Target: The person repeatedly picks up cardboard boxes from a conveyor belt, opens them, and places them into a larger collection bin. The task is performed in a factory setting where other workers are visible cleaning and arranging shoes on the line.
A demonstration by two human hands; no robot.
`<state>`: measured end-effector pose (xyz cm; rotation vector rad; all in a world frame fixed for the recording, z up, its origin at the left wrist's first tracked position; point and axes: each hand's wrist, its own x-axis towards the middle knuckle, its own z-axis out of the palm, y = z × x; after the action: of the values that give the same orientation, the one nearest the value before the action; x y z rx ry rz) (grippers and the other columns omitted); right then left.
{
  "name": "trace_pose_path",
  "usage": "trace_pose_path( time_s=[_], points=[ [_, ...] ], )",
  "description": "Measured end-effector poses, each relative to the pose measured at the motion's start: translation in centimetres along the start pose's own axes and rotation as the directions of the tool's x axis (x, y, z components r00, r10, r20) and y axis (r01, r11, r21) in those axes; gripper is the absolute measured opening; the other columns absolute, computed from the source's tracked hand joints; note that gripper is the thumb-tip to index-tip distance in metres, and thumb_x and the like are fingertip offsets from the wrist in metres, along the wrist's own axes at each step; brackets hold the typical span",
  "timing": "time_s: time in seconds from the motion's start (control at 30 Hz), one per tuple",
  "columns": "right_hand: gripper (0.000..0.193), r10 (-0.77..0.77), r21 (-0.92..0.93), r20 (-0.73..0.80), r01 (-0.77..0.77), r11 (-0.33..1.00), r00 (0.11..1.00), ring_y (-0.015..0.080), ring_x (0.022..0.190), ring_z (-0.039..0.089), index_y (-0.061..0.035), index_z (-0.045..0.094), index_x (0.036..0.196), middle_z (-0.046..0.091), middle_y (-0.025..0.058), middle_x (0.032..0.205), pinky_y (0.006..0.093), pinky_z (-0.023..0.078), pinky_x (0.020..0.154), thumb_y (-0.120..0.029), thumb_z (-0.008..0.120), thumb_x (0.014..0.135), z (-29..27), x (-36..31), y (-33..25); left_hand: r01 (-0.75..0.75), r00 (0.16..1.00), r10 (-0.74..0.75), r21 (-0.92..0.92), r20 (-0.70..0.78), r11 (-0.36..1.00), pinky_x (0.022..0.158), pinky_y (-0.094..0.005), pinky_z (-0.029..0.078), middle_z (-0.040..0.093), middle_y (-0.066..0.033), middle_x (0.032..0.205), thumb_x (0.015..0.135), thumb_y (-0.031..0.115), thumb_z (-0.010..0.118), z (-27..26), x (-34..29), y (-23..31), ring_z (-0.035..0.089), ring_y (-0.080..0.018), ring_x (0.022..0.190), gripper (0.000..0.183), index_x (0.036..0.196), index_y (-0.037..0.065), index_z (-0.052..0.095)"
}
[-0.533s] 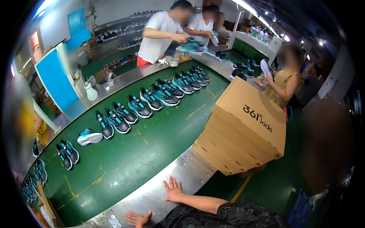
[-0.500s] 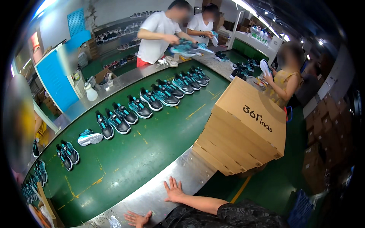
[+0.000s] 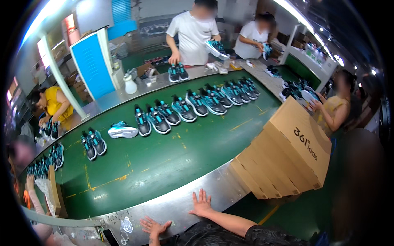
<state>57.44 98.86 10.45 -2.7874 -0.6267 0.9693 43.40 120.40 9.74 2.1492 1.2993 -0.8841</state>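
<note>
My left hand (image 3: 154,226) and my right hand (image 3: 202,204) both rest flat, fingers spread, on the steel edge (image 3: 180,205) of a green conveyor belt (image 3: 164,160). Neither hand holds anything. A long row of teal and black sneakers (image 3: 197,104) lies across the far half of the belt, well beyond my reach. One sneaker (image 3: 122,130) lies on its side, white sole showing. A tilted stack of flat brown cardboard boxes (image 3: 287,153) stands to the right of my right hand.
Two people in white shirts (image 3: 193,35) handle sneakers at the far steel counter. A person in yellow (image 3: 338,108) stands at the right, another in yellow (image 3: 53,106) at the left. A white spray bottle (image 3: 130,85) and a blue panel (image 3: 92,65) stand behind the belt.
The view has swung left, so the belt and boxes sit further right. My hands stay flat on the steel edge. A far worker has set a pair down on the counter.
</note>
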Motion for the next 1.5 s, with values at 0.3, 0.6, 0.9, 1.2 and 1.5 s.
trace_pose_path(
  time_s=[0.3, 0.6, 0.9, 1.2, 1.5],
  points=[
    [0.113, 0.0, -0.024, 0.0, 0.0, 1.0, 1.0, 0.0457, 0.133, -0.009, -0.0014, -0.002, 0.141, -0.013, 0.0344, 0.141, 0.061, 0.002, 0.103, -0.063, 0.06, 0.07, 0.5, 0.4, -0.4, -0.033, 0.999, 0.032, -0.04, -0.035, 0.999, 0.101, -0.0595, -0.013, -0.025, -0.0252, 0.142, 0.045, 0.082, 0.061, 0.7, 1.1, -1.2, -0.027, -0.0391, 0.13, 0.146, 0.139, 0.001, -0.017],
    [0.12, -0.027, 0.02, 0.051, 0.026, 0.999, 0.998, 0.0441, 0.133, -0.014, -0.0018, -0.004, 0.141, -0.016, 0.0344, 0.14, 0.0591, 0.0, 0.104, -0.064, 0.064, 0.065, 0.3, 0.5, -0.9, -0.053, 0.998, 0.052, -0.029, -0.042, 0.998, 0.101, -0.06, -0.011, -0.024, -0.0252, 0.142, 0.05, 0.08, 0.06, -0.1, 0.5, -1.6, -0.026, -0.0393, 0.131, 0.14, 0.139, 0.003, -0.016],
    [0.112, -0.007, 0.001, 0.016, 0.007, 1.0, 1.0, 0.0459, 0.133, -0.007, 0.0052, 0.007, 0.139, -0.007, 0.0381, 0.139, 0.0573, 0.006, 0.105, -0.055, 0.068, 0.066, 0.0, -0.2, -1.4, -0.031, 0.999, 0.031, -0.01, -0.041, 0.999, 0.103, -0.0595, -0.007, -0.021, -0.0185, 0.146, 0.055, 0.076, 0.061, -0.5, -0.3, -1.5, -0.021, -0.0361, 0.134, 0.131, 0.142, 0.012, -0.014],
    [0.113, -0.052, -0.129, 0.047, 0.057, 0.99, 0.998, 0.0529, 0.13, -0.01, 0.0027, 0.004, 0.141, -0.006, 0.0365, 0.141, 0.0639, 0.001, 0.102, -0.07, 0.052, 0.069, 3.4, 2.5, 1.3, -0.064, 0.996, 0.061, -0.034, -0.069, 0.997, 0.102, -0.0602, -0.008, -0.021, -0.0179, 0.146, 0.056, 0.076, 0.06, -0.2, -0.4, -2.1, -0.02, -0.0364, 0.134, 0.129, 0.142, 0.013, -0.013],
    [0.114, -0.049, -0.116, 0.035, 0.053, 0.992, 0.998, 0.0531, 0.129, -0.01, 0.0023, 0.003, 0.141, -0.004, 0.0371, 0.141, 0.064, 0.0, 0.101, -0.07, 0.053, 0.068, 3.0, 2.2, 1.1, -0.105, 0.989, 0.098, -0.057, -0.11, 0.993, 0.102, -0.0603, -0.007, -0.021, -0.0196, 0.146, 0.055, 0.077, 0.06, 0.3, 0.4, -2.4, -0.019, -0.0371, 0.134, 0.131, 0.142, 0.01, -0.012]
  ],
)
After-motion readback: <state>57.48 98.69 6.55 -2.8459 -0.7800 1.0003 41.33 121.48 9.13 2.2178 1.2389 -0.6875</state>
